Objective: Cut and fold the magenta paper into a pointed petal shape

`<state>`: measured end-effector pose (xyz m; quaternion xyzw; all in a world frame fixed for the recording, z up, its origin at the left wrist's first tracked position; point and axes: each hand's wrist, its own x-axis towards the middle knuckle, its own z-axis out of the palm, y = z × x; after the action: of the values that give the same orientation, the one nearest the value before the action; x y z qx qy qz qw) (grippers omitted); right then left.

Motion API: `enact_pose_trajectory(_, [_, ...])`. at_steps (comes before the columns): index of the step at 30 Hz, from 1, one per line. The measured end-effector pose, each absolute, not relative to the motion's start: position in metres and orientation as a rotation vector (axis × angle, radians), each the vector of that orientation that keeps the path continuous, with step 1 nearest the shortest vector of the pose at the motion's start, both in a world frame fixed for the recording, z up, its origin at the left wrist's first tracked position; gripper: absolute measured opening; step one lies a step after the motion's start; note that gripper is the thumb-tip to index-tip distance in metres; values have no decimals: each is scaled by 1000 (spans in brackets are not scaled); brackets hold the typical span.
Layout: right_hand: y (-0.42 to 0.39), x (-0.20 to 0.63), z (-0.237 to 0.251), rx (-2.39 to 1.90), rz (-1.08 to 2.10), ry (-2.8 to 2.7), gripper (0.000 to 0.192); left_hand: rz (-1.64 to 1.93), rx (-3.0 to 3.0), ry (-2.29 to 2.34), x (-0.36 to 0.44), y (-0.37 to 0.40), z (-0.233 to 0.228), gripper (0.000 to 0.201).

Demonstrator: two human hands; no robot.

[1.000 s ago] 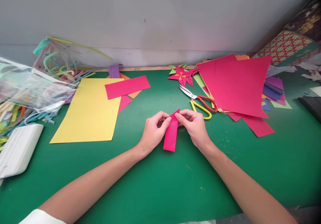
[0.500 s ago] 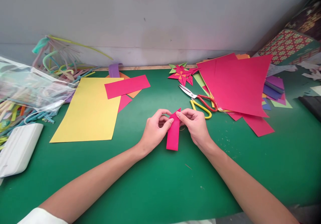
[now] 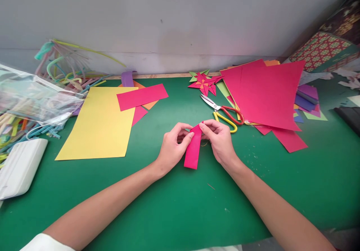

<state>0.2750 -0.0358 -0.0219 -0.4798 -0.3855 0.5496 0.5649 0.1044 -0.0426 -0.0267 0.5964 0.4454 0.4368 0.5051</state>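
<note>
A folded strip of pinkish-red paper (image 3: 192,151) is held between both hands above the green table. My left hand (image 3: 174,143) pinches its left edge, thumb on top and fingers behind. At its pointed upper end, my right hand (image 3: 218,137) grips the paper between thumb and fingers. The strip's upper end is slanted, and its lower end hangs toward me, tilted to the left. Just beyond my right hand lie scissors (image 3: 222,112) with one red and one yellow handle, their blades slightly apart.
Yellow paper (image 3: 98,127) lies on the left, partly under a red paper strip (image 3: 143,96). Folded paper stars (image 3: 205,83) sit at the back. Red sheets (image 3: 264,93) are stacked at the right. A plastic bag (image 3: 33,89), pipe cleaners (image 3: 67,74) and a white box (image 3: 22,168) occupy the far left.
The lower end of the folded strip has swung slightly left, so the strip leans more. My right thumb has shifted a little toward the strip's pointed tip.
</note>
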Motion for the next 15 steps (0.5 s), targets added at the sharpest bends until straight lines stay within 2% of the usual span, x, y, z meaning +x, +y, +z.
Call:
enact_pose_trajectory(11, [-36, 275, -23, -1155, 1254, -906, 24, 1050, 1489, 1082, 104, -44, -24, 17])
enact_pose_trajectory(15, [-36, 275, -23, -1171, 1237, -910, 26, 1033, 1489, 1111, 104, -44, -22, 23])
